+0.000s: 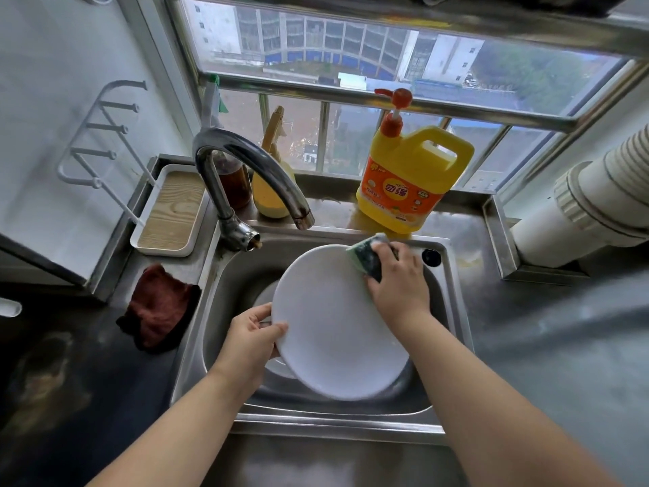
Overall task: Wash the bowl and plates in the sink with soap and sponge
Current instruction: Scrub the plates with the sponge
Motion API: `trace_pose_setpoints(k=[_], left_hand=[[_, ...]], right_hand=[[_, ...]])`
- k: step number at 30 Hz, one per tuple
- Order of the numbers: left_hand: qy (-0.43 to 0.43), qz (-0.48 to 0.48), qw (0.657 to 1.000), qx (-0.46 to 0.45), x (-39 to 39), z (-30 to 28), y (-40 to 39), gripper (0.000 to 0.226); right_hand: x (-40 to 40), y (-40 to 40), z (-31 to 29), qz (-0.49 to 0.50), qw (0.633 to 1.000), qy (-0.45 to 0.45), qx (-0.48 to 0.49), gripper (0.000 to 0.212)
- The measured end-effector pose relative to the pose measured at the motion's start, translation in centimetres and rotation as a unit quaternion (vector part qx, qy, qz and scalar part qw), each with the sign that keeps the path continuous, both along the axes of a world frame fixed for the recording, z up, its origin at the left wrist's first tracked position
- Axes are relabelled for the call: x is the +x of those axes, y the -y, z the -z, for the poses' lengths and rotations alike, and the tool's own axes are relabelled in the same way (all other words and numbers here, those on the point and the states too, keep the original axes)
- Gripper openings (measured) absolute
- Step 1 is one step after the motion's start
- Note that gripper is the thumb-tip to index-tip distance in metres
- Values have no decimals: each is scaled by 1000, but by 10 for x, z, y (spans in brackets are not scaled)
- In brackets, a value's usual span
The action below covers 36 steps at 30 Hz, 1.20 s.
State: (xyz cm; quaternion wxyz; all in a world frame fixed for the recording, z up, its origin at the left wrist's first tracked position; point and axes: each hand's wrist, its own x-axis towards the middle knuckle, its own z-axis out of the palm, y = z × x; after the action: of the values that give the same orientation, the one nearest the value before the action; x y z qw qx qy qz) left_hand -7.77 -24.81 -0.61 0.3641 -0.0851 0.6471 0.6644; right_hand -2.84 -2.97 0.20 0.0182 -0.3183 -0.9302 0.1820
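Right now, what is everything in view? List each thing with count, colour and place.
plate: one, white, held tilted over the sink
sponge: one, green, at the plate's upper right rim
sink: one, steel, centre
faucet: one, chrome, behind the sink, left
soap jug: one, yellow with orange pump, on the sill ledge
cloth: one, dark red, counter left of the sink
tray: one, white with wood base, far left
left hand: grips the plate's left edge
right hand: holds the sponge

plate point(337, 332) over sink point(453, 275) | faucet point(246, 159) behind-left | soap bottle point(411, 177) behind | cloth point(158, 307) left
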Motion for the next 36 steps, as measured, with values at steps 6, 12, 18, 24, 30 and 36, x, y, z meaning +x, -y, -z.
trace_pose_setpoints(k=[6, 12, 18, 24, 30, 36], left_hand=[[4, -59, 998, 4, -9, 4, -2, 31], [-3, -77, 997, 5, -7, 7, -11, 32], [-1, -73, 997, 20, -6, 7, -19, 32], [-20, -80, 997, 1, -19, 7, -9, 33], [-22, -82, 996, 4, -19, 7, -16, 33], [-30, -49, 998, -4, -23, 1, -14, 31]], right_hand=[[41, -1, 8, 15, 998, 64, -11, 54], [60, 45, 9, -32, 992, 106, -54, 52], [55, 97, 6, -151, 980, 25, -127, 56], [74, 30, 13, -156, 986, 54, -37, 55], [67, 50, 6, -146, 987, 35, -52, 55], [63, 64, 11, -210, 975, -26, -68, 54]])
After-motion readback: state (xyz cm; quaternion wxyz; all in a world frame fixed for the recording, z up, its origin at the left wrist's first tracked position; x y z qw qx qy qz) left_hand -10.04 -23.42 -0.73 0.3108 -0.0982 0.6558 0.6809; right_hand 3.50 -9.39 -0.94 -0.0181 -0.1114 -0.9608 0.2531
